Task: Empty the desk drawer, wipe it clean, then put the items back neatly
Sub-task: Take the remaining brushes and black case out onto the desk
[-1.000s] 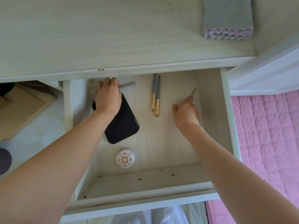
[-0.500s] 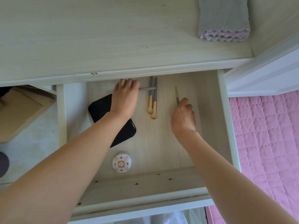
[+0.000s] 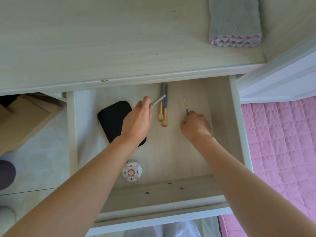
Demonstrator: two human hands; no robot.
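I've just lifted a brush in each hand: left hand (image 3: 136, 122) grasps the grey brush (image 3: 158, 100), right hand (image 3: 196, 125) the thin brush (image 3: 185, 106); emptying the drawer (image 3: 238, 124) has begun.

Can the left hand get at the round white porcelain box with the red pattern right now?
Probably not yet: the left hand grips a grey brush handle. The round white red-patterned porcelain box lies uncovered beside that forearm.
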